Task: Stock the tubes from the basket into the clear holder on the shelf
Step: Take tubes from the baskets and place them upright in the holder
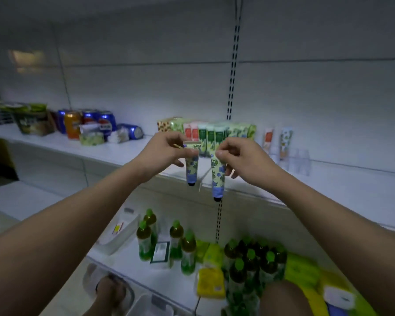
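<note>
Pinching a floral tube (192, 166) cap-down, the left hand (163, 153) at frame centre; right hand (242, 161) likewise pinching a second floral tube (217, 177); shelf (328, 188) behind.

I see both bare forearms reaching forward and up, converging toward the middle. My left hand (163, 153) has its fingers curled, pinching a tube (192, 166) by its top end. My right hand (242, 159) does the same with another tube (217, 176). Both tubes hang cap-down.
</note>
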### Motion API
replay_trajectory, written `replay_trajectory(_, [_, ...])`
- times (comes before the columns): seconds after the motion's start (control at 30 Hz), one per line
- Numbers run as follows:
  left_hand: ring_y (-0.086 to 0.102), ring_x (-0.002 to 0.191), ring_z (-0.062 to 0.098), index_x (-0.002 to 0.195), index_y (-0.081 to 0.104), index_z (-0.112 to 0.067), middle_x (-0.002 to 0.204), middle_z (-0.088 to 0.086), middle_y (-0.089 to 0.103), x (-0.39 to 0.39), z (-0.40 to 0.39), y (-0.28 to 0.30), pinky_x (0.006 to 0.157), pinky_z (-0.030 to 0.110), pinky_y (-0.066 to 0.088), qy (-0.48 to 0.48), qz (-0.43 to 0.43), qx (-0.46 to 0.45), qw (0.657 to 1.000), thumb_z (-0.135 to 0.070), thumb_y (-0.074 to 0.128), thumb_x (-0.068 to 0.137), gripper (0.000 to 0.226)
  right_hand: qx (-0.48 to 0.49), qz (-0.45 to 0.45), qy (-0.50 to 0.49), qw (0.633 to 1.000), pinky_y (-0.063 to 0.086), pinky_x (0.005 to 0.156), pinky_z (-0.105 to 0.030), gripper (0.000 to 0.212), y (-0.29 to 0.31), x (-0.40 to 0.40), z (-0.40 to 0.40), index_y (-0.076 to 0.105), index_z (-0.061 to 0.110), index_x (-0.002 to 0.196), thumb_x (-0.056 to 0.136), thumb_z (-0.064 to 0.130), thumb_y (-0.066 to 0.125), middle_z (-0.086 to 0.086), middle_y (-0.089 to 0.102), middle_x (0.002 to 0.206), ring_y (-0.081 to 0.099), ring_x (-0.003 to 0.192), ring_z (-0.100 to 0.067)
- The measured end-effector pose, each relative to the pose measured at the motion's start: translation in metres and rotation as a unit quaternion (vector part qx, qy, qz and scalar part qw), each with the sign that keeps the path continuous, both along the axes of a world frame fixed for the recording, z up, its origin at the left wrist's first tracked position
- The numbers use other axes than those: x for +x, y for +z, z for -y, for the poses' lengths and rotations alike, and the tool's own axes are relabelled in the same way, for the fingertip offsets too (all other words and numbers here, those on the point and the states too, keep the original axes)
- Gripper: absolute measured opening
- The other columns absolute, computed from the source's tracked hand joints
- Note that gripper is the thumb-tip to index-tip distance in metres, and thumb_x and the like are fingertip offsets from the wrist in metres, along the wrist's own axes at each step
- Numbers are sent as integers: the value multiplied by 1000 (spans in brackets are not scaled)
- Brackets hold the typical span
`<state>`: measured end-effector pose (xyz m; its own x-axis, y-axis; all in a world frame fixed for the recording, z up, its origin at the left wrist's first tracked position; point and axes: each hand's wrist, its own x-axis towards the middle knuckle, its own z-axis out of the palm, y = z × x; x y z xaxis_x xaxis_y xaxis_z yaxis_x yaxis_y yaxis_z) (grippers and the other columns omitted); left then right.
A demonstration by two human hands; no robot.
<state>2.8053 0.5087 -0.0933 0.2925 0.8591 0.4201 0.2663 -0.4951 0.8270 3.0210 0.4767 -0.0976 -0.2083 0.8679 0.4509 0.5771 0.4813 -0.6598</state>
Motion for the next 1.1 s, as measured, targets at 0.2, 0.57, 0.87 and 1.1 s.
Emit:
replay_trajectory(0.2, [67, 62, 11, 93, 71, -16, 78, 4, 66, 27, -21, 41, 52, 18, 52, 7, 6, 15, 1000, -8, 78, 78, 19, 41, 12, -88, 995, 55, 51, -28, 16, 43, 40, -18, 61, 16, 83, 97, 14, 55, -4, 63, 71, 62, 52, -15])
replay_trajectory(0.57, [72, 74, 17, 89, 70, -7, 83, 8, 74, 69, -84, 62, 66, 22, 57, -31, -39, -2, 999, -5, 73, 81, 9, 60, 129, -206, 968, 59, 71, -43, 13, 67, 90, -101, 61, 8, 92, 99, 10, 50, -7, 64, 77, 67, 66, -20])
replay_trajectory(0.87, [73, 78, 19, 89, 71, -10, 84, 5, 74, 87, -133, 53, 74, 26, 60, -36, -59, 2, 998, -7, 74, 81, 9, 93, 106, -211, 967, 56, 80, -46, 15, 50, 84, -165, 67, 5, 99, 98, 11, 53, -12, 67, 89, 66, 78, -27])
replay_trajectory(1.1, [73, 77, 20, 90, 71, -5, 86, 9, 74, 91, -152, 40, 69, 23, 59, -34, -50, -5, 998, -5, 74, 79, 11, 61, 133, -206, 968, 57, 78, -40, 12, 22, 79, -192, 67, 8, 97, 97, 13, 56, -11, 68, 95, 66, 72, -20])
